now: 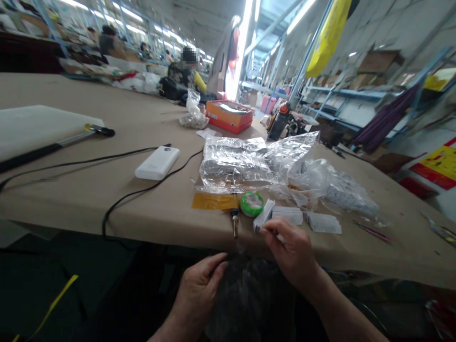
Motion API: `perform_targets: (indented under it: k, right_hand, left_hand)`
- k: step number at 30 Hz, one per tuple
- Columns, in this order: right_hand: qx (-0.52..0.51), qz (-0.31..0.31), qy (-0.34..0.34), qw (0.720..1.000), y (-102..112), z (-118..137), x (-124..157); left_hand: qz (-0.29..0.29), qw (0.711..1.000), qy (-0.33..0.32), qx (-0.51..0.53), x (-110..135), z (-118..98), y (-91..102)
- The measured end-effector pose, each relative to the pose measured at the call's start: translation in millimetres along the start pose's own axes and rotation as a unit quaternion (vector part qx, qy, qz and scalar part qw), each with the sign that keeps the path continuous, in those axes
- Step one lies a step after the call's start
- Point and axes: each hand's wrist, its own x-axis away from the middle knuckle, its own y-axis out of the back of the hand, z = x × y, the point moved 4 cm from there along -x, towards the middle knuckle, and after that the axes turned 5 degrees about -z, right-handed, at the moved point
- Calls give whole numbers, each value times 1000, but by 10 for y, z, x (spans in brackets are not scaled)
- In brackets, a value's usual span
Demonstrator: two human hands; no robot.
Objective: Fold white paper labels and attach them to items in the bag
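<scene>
— Take the round green tape roll (251, 204) as the middle of the clock. Where are the hands?

— The right hand (292, 248) is between four and five o'clock, thumb and forefinger pinched on the near end of a leaning stack of thin white strips (264, 214), which sits at about four. Whether one strip or several is gripped, I can't tell.

— And the left hand (200, 281)?

— At seven, just off the near edge of the brown-covered counter (199, 223). Its thumb and forefinger are close together; I can't tell whether anything thin is between them.

— What else is near?

— A slim metal-tipped tool with a black collar (234, 219), between seven and eight, its tip towards six. A flat amber strip (215, 201) lies at nine, a crinkled clear plastic package (233, 164) towards twelve. A squared white stack (288, 216) and, farther out, a second white stack (323, 223) lie between three and four.

— So which step is in hand?

— Fingering the strips, I judge.

— And the next move calls for?

— A light fingertip pinch, I'd say, without toppling the leaning stack, and care around that metal tip.
</scene>
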Motion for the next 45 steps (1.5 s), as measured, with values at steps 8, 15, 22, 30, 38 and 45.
perform_targets:
  k: [8,15,22,30,38,45]
  right_hand:
    - [201,48,62,976,-164,-293,-424]
    - [55,-47,17,997,140,-369,-75]
    - [198,8,63,978,-63,-403,437]
    - [115,-57,88,988,23,-366,482]
    - [29,-7,166,986,110,-4,850]
    - [127,-7,40,991,158,-426,615]
  left_hand:
    - [-2,999,12,-45,3,142,44]
    - [18,998,33,-58,80,88,-18]
    - [67,996,49,-27,164,101,-190]
    - [114,959,210,153,223,-13,-556]
    - [126,833,319,434,185,-271,-936]
    - [93,880,351,307,203,-231,-896]
